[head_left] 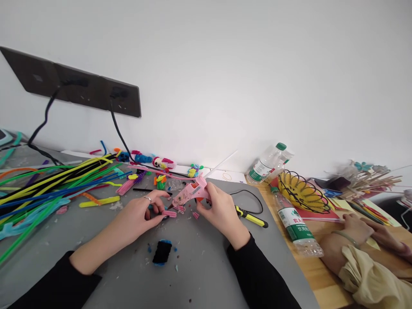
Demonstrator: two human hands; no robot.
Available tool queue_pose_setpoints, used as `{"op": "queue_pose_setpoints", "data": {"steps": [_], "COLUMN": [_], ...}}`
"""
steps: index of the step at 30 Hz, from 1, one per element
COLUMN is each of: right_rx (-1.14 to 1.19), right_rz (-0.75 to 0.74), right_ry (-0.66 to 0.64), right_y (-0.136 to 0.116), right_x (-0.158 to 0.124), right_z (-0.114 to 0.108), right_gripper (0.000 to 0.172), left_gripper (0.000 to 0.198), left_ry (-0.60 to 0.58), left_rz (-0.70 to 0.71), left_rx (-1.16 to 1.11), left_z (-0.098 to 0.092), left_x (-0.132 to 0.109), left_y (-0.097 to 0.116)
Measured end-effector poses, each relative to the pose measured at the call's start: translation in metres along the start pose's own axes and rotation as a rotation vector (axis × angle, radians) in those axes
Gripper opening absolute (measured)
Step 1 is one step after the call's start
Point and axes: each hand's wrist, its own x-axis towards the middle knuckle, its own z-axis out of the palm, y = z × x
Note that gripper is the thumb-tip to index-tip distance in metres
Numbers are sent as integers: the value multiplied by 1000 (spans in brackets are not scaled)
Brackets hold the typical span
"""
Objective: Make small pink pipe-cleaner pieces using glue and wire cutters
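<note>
My right hand is closed around a pink hot glue gun, its nozzle pointing down and left toward a small pink fuzzy piece. My left hand, with a ring on one finger, pinches that pink piece against the grey mat. A translucent glue stick pokes out of the back of the gun. A small black fuzzy roll with blue edges lies on the mat just in front of my hands.
A heap of coloured pipe cleaners covers the left of the mat. Small pipe-cleaner figures line the wall. A yellow-handled tool, two plastic bottles and a yellow wire basket lie to the right. Another person's hands rest on the wooden table.
</note>
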Motion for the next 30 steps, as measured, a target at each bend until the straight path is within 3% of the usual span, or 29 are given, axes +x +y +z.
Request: {"op": "queue_pose_setpoints", "data": {"steps": [30], "right_rx": [-104], "right_rz": [-55], "right_ry": [-53], "right_y": [1], "right_x": [0], "right_z": [4], "right_gripper": [11], "left_gripper": [44], "left_ry": [4], "left_rz": [10], "left_rx": [35], "left_z": [0], "left_x": [-1], "left_y": [9]}}
